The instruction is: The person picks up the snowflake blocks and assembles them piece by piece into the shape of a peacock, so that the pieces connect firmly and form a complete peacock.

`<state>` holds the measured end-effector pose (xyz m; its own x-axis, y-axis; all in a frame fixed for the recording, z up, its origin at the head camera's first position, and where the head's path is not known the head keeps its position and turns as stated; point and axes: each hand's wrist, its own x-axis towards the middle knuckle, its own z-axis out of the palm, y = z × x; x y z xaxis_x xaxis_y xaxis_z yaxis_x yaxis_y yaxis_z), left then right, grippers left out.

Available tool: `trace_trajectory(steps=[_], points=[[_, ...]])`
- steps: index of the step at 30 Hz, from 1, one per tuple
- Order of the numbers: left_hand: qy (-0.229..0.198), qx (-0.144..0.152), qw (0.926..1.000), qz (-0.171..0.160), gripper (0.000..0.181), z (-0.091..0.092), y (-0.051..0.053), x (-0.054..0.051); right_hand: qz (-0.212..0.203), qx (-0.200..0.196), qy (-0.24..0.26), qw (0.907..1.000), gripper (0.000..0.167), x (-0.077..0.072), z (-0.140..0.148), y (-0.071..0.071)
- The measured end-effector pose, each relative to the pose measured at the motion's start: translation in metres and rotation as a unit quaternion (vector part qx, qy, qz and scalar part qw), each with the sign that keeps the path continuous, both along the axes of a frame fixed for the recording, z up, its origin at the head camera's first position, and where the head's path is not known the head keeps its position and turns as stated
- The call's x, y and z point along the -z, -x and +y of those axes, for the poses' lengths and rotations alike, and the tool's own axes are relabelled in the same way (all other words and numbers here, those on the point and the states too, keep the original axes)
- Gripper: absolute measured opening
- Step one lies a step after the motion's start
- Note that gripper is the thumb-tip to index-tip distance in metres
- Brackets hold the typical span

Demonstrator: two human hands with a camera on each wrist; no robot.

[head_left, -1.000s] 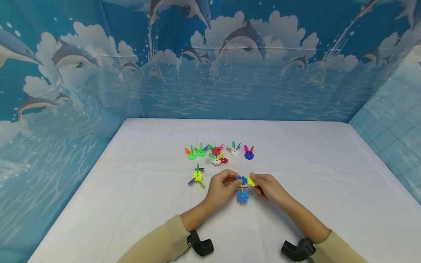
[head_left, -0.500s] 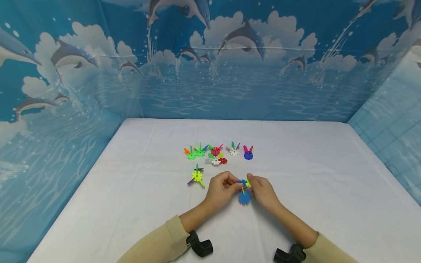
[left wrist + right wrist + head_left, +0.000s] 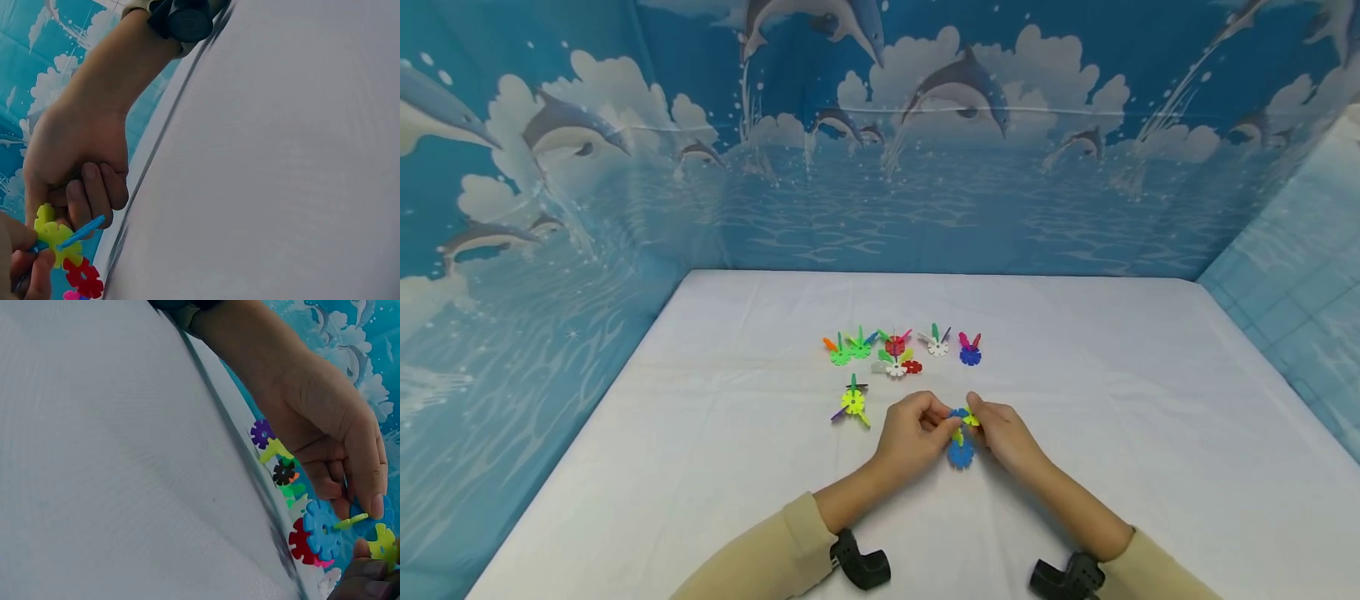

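Observation:
My left hand [image 3: 913,433] pinches a blue notched snowflake disc [image 3: 355,526] between thumb and fingers. Facing it, my right hand [image 3: 1009,437] holds a yellow notched disc [image 3: 382,545] against the blue piece's right side. Below the fingertips hangs a second blue disc [image 3: 960,454], joined on through a small yellow piece [image 3: 351,521]. A red disc [image 3: 301,541] shows behind it in the right wrist view, and one [image 3: 83,278] also appears in the left wrist view. Fingers partly cover the joint, so how deep the yellow disc sits cannot be seen.
On the white-covered table [image 3: 737,417] a yellow figure with green and purple parts [image 3: 853,402] stands left of the hands. Farther back is a row of several small disc figures, including a white one [image 3: 937,347] and a blue-and-pink one [image 3: 970,354]. A dolphin-print curtain [image 3: 880,208] surrounds the table.
My right hand has moved left, bringing the yellow disc from beside the blue piece up against it. The blue assembly has tilted and shifted slightly right; my left hand keeps its pinch.

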<state>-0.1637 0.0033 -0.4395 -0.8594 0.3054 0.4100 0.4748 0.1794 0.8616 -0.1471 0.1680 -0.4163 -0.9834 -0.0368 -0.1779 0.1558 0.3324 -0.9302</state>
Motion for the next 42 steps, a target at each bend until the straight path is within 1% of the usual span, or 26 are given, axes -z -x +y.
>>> trace_trajectory(steps=[2,3,5,7,9,11,15,17,19,23,27,29,31,34,37,38,40,42], points=[[0.021,-0.029,0.9993,0.01,0.011,0.0,0.001,-0.004,-0.013,0.003,0.016,0.9998,0.051,-0.002,0.003,0.002],[0.034,-0.047,0.9982,0.013,0.009,0.0,0.002,-0.006,-0.013,0.005,0.015,0.9998,0.052,-0.002,0.004,0.003],[0.06,-0.087,0.9944,0.012,0.009,0.0,0.004,-0.011,-0.013,0.011,0.017,0.9997,0.052,-0.003,0.007,0.005],[0.088,-0.119,0.989,0.007,0.011,0.0,0.009,-0.014,-0.015,0.012,0.015,0.9997,0.051,-0.004,0.01,0.006],[0.115,-0.142,0.9831,-0.006,0.011,0.001,0.013,-0.016,-0.018,0.009,0.015,0.9997,0.051,-0.005,0.012,0.007],[0.138,-0.157,0.9778,-0.017,0.011,0.002,0.017,-0.017,-0.018,0.004,0.015,0.9997,0.051,-0.005,0.014,0.007],[0.182,-0.169,0.9682,-0.031,0.012,0.008,0.025,-0.02,-0.015,0.0,0.02,0.9997,0.051,-0.003,0.017,0.009],[0.199,-0.168,0.9648,-0.036,0.012,0.01,0.028,-0.021,-0.012,0.0,0.019,0.9998,0.05,-0.002,0.017,0.01],[0.21,-0.164,0.963,-0.044,0.013,0.012,0.031,-0.021,-0.008,-0.002,0.017,0.9998,0.049,0.0,0.018,0.01],[0.21,-0.158,0.963,-0.062,0.018,0.011,0.033,-0.021,-0.01,0.002,0.01,0.9999,0.048,0.001,0.019,0.012],[0.188,-0.166,0.9652,-0.073,0.022,0.002,0.034,-0.02,-0.012,0.008,-0.002,0.9999,0.046,-0.001,0.021,0.015],[0.178,-0.178,0.9654,-0.066,0.018,-0.005,0.036,-0.019,-0.013,0.007,-0.004,0.9999,0.045,-0.002,0.021,0.018],[0.181,-0.19,0.9632,-0.059,0.012,-0.01,0.038,-0.016,-0.013,0.006,-0.006,0.9999,0.044,-0.002,0.021,0.022],[0.205,-0.201,0.9568,-0.046,0.004,-0.014,0.041,-0.01,-0.01,0.008,-0.008,0.9999,0.043,-0.002,0.021,0.028],[0.232,-0.206,0.9498,-0.043,0.005,-0.013,0.043,-0.007,-0.007,0.01,-0.009,0.9999,0.043,-0.001,0.021,0.032],[0.233,-0.208,0.9489,-0.043,0.005,-0.013,0.044,-0.007,-0.006,0.009,-0.008,0.9999,0.043,-0.001,0.02,0.033],[0.215,-0.217,0.9503,-0.062,0.006,-0.012,0.046,-0.007,-0.005,0.007,-0.007,0.9999,0.043,-0.001,0.02,0.034],[0.163,-0.223,0.9546,-0.112,0.009,-0.011,0.049,-0.008,-0.005,0.005,-0.006,1.0,0.042,-0.001,0.02,0.034]])
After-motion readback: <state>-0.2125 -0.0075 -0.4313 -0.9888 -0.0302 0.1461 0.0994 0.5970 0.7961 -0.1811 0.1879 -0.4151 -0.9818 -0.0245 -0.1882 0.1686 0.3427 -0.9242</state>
